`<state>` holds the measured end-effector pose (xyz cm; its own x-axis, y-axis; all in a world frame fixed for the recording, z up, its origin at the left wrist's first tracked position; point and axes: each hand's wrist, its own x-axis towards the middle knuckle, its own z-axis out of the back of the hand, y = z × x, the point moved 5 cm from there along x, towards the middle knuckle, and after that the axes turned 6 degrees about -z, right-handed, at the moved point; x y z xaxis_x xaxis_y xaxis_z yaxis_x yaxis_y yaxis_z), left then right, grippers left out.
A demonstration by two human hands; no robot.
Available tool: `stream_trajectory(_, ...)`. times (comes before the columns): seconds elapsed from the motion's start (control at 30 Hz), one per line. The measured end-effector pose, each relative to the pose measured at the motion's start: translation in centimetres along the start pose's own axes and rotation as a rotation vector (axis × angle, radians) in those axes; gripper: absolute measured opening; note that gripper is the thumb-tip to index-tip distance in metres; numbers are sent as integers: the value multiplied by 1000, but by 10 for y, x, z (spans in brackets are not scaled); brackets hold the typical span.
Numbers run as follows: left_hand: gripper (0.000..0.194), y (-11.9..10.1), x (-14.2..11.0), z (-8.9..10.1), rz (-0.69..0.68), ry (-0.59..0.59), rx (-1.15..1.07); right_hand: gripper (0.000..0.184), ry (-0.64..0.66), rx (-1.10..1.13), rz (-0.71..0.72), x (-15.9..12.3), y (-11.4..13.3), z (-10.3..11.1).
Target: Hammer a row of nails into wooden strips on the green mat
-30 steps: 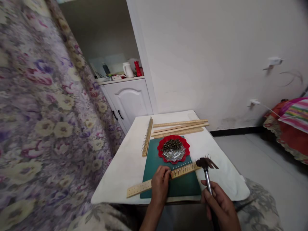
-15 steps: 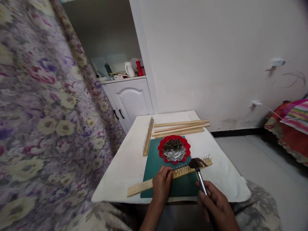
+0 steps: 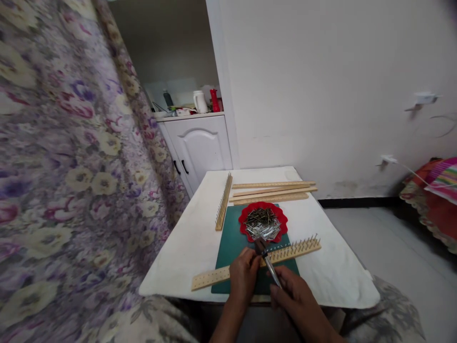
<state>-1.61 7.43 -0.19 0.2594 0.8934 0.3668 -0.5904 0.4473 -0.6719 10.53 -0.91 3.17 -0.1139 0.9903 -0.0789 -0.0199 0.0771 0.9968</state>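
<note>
My right hand (image 3: 294, 293) is wrapped round the handle of a hammer (image 3: 272, 272). The hammer's dark head is low over the wooden strip (image 3: 211, 278), right at my left fingertips. My left hand (image 3: 244, 271) rests on the strip with thumb and fingers pinched together around what looks like a nail, mostly hidden by the fingers and hammer head. Upright nails (image 3: 300, 246) stand in rows along the strip's right part, while its left end shows only small holes. Beneath the strip lies a green mat (image 3: 228, 238).
A red scalloped dish (image 3: 243, 224) of loose nails sits just behind the strip. Several wooden strips (image 3: 274, 191) lie at the table's back, and a nail-studded strip (image 3: 223, 205) lies at the left. The white-covered table (image 3: 178, 257) stands near a floral curtain (image 3: 89, 190).
The hammer has moved left along the strip, from over the standing nails to my left fingertips. My left hand stays pinched at about the same spot. The view has shifted slightly.
</note>
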Motion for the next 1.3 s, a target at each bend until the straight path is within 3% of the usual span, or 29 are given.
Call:
stream_trajectory(0.3, 18, 5, -1, -4, -9, 7, 37, 21, -8, -4, 51, 2, -13, -2)
stream_trajectory(0.43, 18, 4, 0, -3, -3, 17, 32, 22, 29, 17, -15, 2, -14, -3)
stream_trajectory(0.73, 17, 4, -1, -3, -22, 2, -47, 29, 13, 126, -58, -6, 6, 4)
stream_trajectory(1.3, 20, 8, -1, -4, -13, -3, -14, 24, 39, 82, -70, 0, 1, -2)
